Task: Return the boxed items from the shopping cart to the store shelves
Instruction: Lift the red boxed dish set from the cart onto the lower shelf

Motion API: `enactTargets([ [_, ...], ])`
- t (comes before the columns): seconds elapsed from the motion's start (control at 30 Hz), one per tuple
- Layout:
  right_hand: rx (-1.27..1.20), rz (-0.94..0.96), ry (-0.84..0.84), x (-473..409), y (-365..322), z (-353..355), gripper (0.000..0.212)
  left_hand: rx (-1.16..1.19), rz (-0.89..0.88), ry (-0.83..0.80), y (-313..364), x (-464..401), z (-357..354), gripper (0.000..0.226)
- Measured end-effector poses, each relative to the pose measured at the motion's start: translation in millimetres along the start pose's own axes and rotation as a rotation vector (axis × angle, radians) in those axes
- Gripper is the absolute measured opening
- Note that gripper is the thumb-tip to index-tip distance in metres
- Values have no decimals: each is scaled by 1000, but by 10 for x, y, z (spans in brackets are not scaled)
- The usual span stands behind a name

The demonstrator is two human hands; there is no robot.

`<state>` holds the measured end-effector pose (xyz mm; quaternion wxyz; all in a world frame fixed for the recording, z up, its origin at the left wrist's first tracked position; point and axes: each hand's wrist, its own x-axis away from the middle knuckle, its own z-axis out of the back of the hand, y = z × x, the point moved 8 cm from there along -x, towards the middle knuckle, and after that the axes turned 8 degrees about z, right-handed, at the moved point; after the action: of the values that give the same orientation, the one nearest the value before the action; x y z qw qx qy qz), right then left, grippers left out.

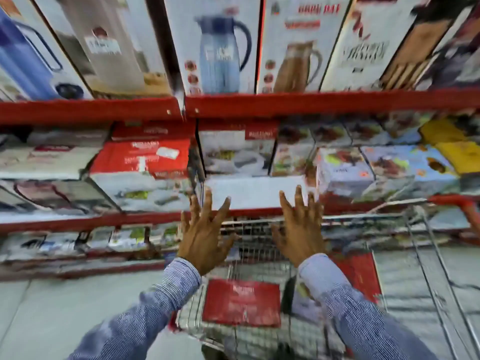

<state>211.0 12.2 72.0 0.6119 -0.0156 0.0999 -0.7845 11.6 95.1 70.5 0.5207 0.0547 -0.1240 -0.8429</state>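
Observation:
A white box [255, 192] lies on the middle shelf [155, 216], between a red-and-white box [141, 175] and a blue-and-white box [342, 175]. My left hand [205, 236] and my right hand [298, 231] are raised in front of it with fingers spread, holding nothing; the fingertips reach its front edge. Below my arms stands the wire shopping cart [259, 240]. A red box [241, 302] lies in its basket and another red box [355, 271] leans at the right side.
The upper shelf [311, 102] carries tall jug and flask boxes. More boxed cookware fills the middle shelf left and right. A lower shelf [78, 258] holds small packs. The cart's red handle [465, 203] is at right. Grey floor tiles show below.

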Motion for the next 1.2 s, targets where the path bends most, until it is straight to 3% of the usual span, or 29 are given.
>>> enactTargets([
  [0.23, -371, -282, -406, 872, 292, -1277, 76, 209, 275, -435, -429, 634, -1275, 91],
  [0.33, -443, -473, -609, 1261, 367, -1774, 74, 265, 432, -610, -505, 893, -1533, 75],
  [0.43, -627, -653, -721, 1577, 303, -2114, 78, 351, 664, -665, -653, 1081, -1732, 72],
  [0.53, -839, -813, -789, 1738, 235, -2330, 69, 443, 825, -700, -826, 1206, -1995, 81],
  [0.6, -950, -917, -725, 1818, 316, -2450, 73, 471, 855, -706, -943, 1221, -2158, 82],
  [0.67, -1000, -956, -646, 1849, 371, -2443, 59, 515, 879, -687, -1028, 1201, -2266, 85],
  [0.73, -1011, -900, -555, 1743, 355, -2194, 34, 586, 881, -672, -945, 1170, -2144, 89],
  [0.8, -1020, -797, -459, 1577, 319, -1880, 24, 650, 883, -625, -749, 1124, -1774, 84],
  [0.97, -1082, -577, -195, 1180, 291, -965, 40, 785, 763, -378, -532, 926, -1013, 66],
  [1.13, -1159, -367, 120, 794, 213, 148, 38, 931, 562, -92, -299, 723, -10, 81],
  [1.2, -1178, -303, 211, 659, 208, 484, 41, 949, 515, 21, -193, 646, 387, 77],
])
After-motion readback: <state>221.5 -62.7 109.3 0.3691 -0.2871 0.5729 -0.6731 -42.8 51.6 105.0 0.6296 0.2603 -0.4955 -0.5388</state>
